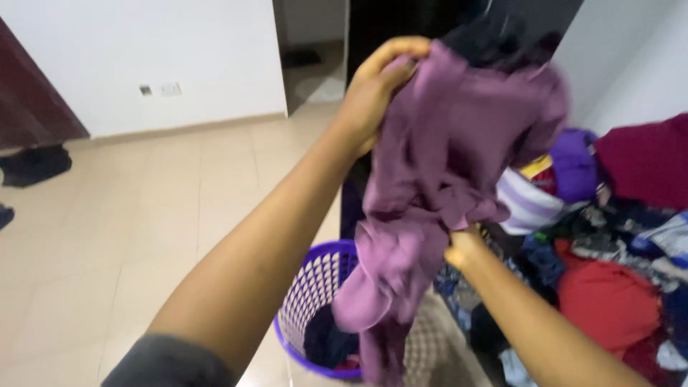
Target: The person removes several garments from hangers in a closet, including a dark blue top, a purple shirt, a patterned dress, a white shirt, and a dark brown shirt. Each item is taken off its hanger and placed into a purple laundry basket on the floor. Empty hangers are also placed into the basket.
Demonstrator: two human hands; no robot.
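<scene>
- Two hands are clamped on one mauve garment (444, 186), held up above the basket: the left hand (376, 89) is closed on its top edge, the right hand (464, 247) is closed lower down.
- A purple laundry basket (315, 287) is seen below, dark clothes inside.
- A heap of clothes (609, 244) is piled at right.
- Two small wall plates (161, 89) are set far left.

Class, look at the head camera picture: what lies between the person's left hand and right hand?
In the head view, the purple garment spans from the left hand down to the right hand; both grip it.
</scene>
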